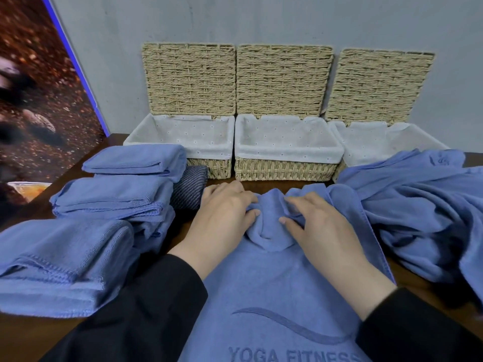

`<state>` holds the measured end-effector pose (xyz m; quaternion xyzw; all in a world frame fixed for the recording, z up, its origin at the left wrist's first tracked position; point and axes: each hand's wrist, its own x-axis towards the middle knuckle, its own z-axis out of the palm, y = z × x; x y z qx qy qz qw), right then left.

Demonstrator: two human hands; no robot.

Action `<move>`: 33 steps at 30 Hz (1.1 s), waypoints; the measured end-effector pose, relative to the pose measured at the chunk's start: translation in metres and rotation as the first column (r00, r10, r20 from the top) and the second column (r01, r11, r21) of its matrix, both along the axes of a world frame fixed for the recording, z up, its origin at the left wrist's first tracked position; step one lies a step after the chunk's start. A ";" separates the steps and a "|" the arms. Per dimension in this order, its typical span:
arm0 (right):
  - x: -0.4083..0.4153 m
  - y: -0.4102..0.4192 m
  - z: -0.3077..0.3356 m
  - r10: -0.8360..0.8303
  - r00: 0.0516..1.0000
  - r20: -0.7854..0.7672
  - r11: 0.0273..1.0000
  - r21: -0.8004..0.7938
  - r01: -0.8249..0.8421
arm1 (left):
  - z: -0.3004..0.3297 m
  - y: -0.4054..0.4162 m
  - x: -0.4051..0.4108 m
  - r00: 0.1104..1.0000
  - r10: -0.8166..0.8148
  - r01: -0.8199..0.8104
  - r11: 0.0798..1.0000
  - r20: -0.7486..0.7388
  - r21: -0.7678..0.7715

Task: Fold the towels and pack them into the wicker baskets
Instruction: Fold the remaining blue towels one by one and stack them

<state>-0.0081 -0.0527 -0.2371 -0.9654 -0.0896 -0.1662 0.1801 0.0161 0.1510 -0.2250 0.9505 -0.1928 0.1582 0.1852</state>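
Where it reads "YOGA FITNESS" | blue towel [274,288] | left hand [222,218], right hand [321,226] grip pinching its bunched fold

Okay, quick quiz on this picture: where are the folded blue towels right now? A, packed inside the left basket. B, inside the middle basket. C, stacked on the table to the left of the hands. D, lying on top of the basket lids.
C: the folded towels sit stacked on the table left of the hands, while the left basket and middle basket show only white liner.
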 end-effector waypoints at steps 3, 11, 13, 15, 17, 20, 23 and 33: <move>-0.002 0.002 0.000 -0.038 0.998 0.046 0.994 0.102 0.034 | 0.006 0.002 -0.005 1.000 0.002 -0.002 1.000 0.026 -0.026; -0.037 -0.042 0.078 0.011 0.987 -0.157 0.777 0.623 0.090 | 0.054 0.024 -0.039 1.000 0.002 -0.003 0.995 -0.014 -0.096; -0.053 -0.057 0.094 0.059 0.977 -0.207 0.802 0.592 0.077 | 0.065 0.032 -0.052 0.996 0.007 -0.016 0.995 -0.092 -0.103; -0.070 -0.071 0.105 0.086 0.969 -0.230 0.843 0.536 0.052 | 0.069 0.043 -0.063 0.985 0.011 -0.014 1.000 -0.174 -0.014; -0.087 -0.083 0.112 0.120 0.955 -0.272 0.893 0.449 0.016 | 0.068 0.051 -0.073 0.963 -0.007 0.015 1.000 -0.268 0.026; -0.106 -0.093 0.113 0.154 0.913 -0.377 0.962 0.270 -0.051 | 0.069 0.059 -0.082 0.945 -0.002 0.024 0.998 -0.328 0.063; -0.116 -0.095 0.109 0.121 0.895 -0.429 0.976 0.217 -0.028 | 0.073 0.063 -0.086 0.959 0.040 -0.014 0.996 -0.281 0.093; -0.073 -0.078 0.151 -0.031 0.990 0.135 0.744 0.664 -0.068 | 0.143 0.038 -0.051 0.983 0.011 -0.149 0.634 -0.184 -0.759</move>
